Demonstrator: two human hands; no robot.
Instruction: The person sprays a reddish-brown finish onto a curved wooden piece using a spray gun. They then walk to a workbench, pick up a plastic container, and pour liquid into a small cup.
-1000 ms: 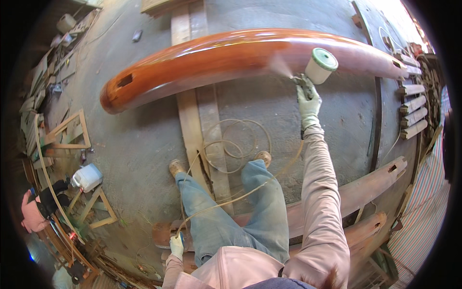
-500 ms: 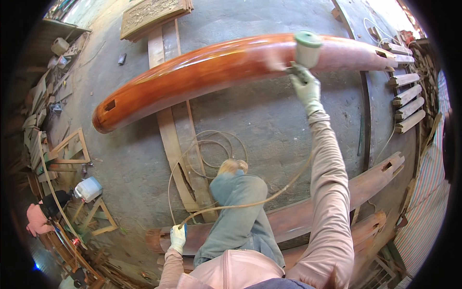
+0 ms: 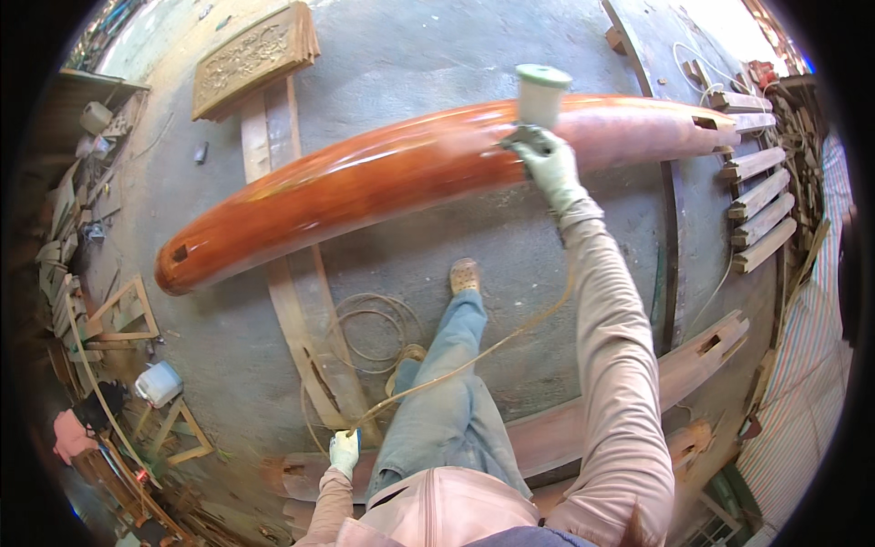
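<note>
My gloved right hand (image 3: 549, 164) is wrapped round a spray gun (image 3: 521, 143) whose white cup with a pale green lid (image 3: 541, 98) stands on top. A faint mist shows left of the gun, over a long curved wooden beam (image 3: 365, 187). The beam's left part is glossy reddish brown; its right part looks paler and duller. Low on the left, my gloved left hand (image 3: 344, 453) closes on the air hose (image 3: 437, 372), which runs across my legs up toward the right arm. Something small and blue shows beside the left fingers.
Planks (image 3: 296, 319) and a dark rail (image 3: 673, 237) lie under the beam. More beams (image 3: 565, 428) lie beside and behind my legs. Hose coils (image 3: 369, 333) rest by my foot. A carved panel (image 3: 255, 64) is far left; a jug (image 3: 159, 384), frames and short timbers (image 3: 761, 196) flank the floor.
My right hand and the spray gun have moved left along the beam. One foot has stepped forward. The view has shifted, and the left hand still grips the hose.
</note>
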